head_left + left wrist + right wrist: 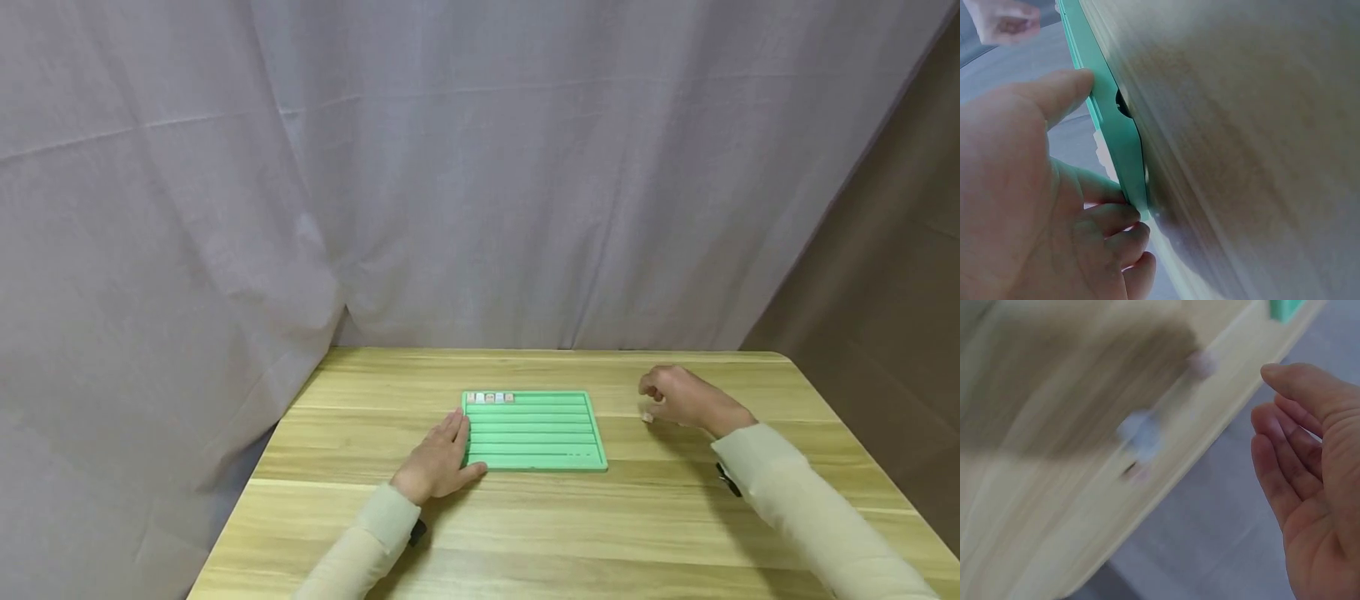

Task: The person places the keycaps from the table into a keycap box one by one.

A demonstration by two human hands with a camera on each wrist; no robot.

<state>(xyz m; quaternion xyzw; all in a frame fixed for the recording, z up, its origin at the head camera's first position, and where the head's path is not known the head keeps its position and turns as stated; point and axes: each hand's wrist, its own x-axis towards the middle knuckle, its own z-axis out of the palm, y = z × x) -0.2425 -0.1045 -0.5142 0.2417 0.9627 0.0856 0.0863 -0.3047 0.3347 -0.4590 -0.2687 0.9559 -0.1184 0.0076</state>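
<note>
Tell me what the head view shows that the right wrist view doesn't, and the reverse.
Only the head view: the left hand at the left edge of the green tray, five tiles in its far slot, and both sleeves.

Only the right wrist view: the palm side of the right hand, and a blurred bluish piece on the table.

Both: the right hand, table, gray curtain and tray, though the wrist view catches just its corner.
</note>
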